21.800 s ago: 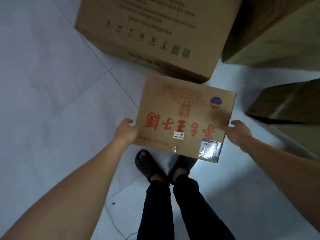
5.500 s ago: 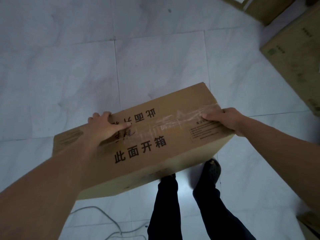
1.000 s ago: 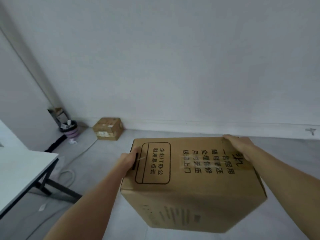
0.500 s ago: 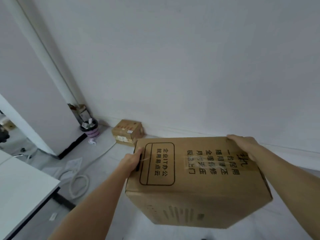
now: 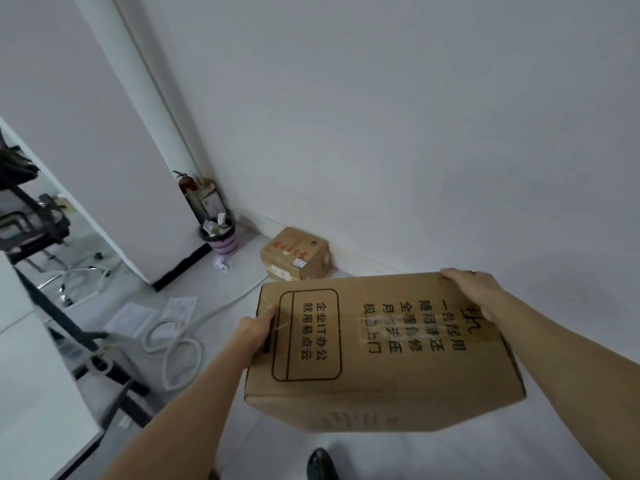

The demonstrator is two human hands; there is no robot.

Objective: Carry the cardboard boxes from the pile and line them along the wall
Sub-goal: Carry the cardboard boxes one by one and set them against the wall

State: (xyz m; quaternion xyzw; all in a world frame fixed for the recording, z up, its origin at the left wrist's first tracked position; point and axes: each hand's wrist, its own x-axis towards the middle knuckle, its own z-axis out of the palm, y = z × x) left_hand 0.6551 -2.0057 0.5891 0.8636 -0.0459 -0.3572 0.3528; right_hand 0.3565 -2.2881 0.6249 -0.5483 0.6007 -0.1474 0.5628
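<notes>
I hold a large brown cardboard box (image 5: 384,344) with black printed characters and clear tape in the air at chest height. My left hand (image 5: 254,329) grips its left end, thumb on top by a dark slot. My right hand (image 5: 476,287) clasps the far right top corner. A smaller cardboard box (image 5: 296,254) with red print and a label sits on the floor against the white wall (image 5: 415,133), beyond the carried box.
A pink-and-black waste basket (image 5: 221,235) full of paper stands in the corner beside a white partition (image 5: 104,168). White cable loops (image 5: 173,344) and paper sheets lie on the floor at left. A white desk (image 5: 31,393) with dark legs fills the lower left.
The view has swung left and closer to the wall; the small box and waste basket appear nearer. Both hands keep the same grip on the carried box.
</notes>
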